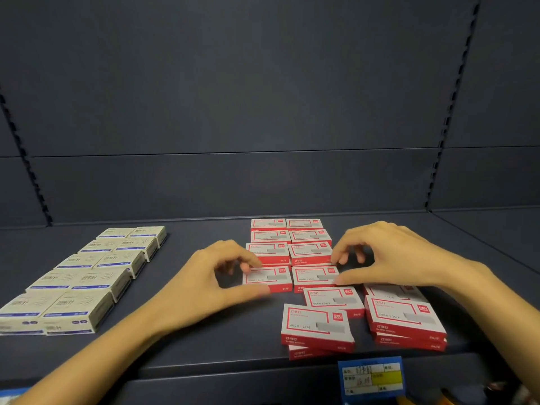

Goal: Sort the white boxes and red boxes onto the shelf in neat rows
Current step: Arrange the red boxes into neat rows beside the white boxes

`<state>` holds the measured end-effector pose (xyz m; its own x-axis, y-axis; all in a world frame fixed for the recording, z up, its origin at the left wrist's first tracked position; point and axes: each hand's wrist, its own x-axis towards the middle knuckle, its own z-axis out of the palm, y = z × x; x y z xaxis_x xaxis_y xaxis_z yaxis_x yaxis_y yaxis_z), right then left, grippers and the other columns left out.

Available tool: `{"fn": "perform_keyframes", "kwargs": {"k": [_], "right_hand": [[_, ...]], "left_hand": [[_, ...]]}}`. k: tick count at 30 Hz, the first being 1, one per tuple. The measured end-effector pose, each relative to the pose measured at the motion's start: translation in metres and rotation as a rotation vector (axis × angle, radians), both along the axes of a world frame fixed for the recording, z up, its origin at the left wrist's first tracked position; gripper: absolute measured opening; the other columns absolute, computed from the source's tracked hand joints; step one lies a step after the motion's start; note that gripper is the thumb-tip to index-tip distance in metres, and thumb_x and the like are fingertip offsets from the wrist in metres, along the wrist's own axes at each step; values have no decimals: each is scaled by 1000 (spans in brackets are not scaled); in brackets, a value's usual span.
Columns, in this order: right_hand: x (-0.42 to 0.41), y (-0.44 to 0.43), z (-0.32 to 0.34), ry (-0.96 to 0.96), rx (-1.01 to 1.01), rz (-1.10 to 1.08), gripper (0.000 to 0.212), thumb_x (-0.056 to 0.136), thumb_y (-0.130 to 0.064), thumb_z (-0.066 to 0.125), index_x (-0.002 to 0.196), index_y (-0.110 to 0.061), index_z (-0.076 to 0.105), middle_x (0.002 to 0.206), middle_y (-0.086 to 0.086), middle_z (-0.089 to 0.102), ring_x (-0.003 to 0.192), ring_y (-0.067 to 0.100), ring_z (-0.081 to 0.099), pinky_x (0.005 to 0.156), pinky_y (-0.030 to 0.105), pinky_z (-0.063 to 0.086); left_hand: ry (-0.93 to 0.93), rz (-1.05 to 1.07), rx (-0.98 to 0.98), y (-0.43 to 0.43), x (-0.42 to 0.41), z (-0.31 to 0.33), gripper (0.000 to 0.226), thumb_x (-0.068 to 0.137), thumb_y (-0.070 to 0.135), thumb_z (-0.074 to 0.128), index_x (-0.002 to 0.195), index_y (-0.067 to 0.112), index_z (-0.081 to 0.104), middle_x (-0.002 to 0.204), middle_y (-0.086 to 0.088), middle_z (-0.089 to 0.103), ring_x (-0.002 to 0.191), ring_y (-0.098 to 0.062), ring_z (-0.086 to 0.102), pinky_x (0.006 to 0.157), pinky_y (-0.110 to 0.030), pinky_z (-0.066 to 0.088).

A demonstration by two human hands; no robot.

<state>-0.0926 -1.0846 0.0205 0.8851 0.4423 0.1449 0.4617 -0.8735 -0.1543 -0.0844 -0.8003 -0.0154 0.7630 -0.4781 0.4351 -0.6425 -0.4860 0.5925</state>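
Red boxes (309, 252) lie in two neat columns at the middle right of the dark shelf (222, 340). My left hand (210, 276) touches the left edge of the nearest left red box (268, 279), thumb in front, fingers behind. My right hand (391, 255) touches the right edge of the nearest right red box (314, 276) in the same way. Both hands press on the pair from the sides and lift nothing. White boxes (84, 276) with blue stripes fill two columns at the left.
Loose red boxes lie skewed near the shelf's front edge: a stack (317, 327) at centre right and another stack (404, 320) under my right forearm. A blue and yellow price label (372, 378) hangs on the shelf's front lip. The slotted back panel (233, 97) rises behind.
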Motion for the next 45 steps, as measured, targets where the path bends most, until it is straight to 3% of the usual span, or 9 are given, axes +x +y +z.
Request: {"fn": "perform_keyframes", "kwargs": {"k": [6,14,22,27,30,37,40,42,45], "right_hand": [[-10,-1,7,207,-47,81,21,72,-60,62,89,-50,55,93,-29,59,89,-6,59,73,19,51],[-11,10,15,282,-154,67,25,73,-57,65,91,-44,54,94,-25,62,83,-4,63,64,11,44],[-8,19,18,286,-249,57,26,73,-57,65,87,-39,53,98,-16,68,82,0,66,66,12,49],[-6,21,16,264,-254,69,25,72,-56,65,72,-42,45,91,-17,66,79,2,66,65,16,49],[-6,19,19,254,-192,65,23,71,-55,67,75,-40,49,92,-16,67,81,0,65,70,18,53],[3,18,28,90,-67,-5,27,66,-49,71,81,-32,57,70,-19,58,64,-13,54,52,14,38],[10,23,20,83,-80,-24,29,68,-48,71,84,-28,59,68,-20,55,60,-6,55,52,13,36],[13,23,15,90,-73,-34,30,67,-48,71,86,-27,61,71,-18,59,60,-3,55,54,12,36],[14,22,11,97,-72,-48,31,68,-50,71,90,-29,62,72,-21,58,59,-11,54,55,10,34]], "left_hand": [[6,-180,183,-19,-22,-1,42,61,58,72,96,36,64,96,15,62,100,-8,55,87,-21,44],[-77,-193,179,-19,-25,-2,32,73,53,66,97,31,64,96,15,62,103,-5,54,90,-23,43],[-113,16,78,8,-8,22,34,68,48,63,96,30,67,89,11,65,87,-12,53,78,-27,42],[-67,76,169,13,7,10,35,69,48,62,97,27,67,88,12,63,86,-10,51,78,-22,42],[-43,79,205,12,12,-2,30,74,43,66,100,27,66,90,15,62,87,-7,50,76,-13,38],[3,70,170,8,18,-7,25,75,39,68,99,34,64,93,17,63,91,-1,52,79,-6,37],[12,73,154,8,18,-9,24,74,39,69,97,39,61,93,16,63,93,-2,54,81,-9,39],[6,83,157,7,17,-10,28,75,38,69,101,34,62,96,16,62,94,-3,54,82,-10,39],[-62,84,91,4,9,-7,37,73,39,69,107,25,61,97,17,58,91,1,51,77,-6,36]]}}
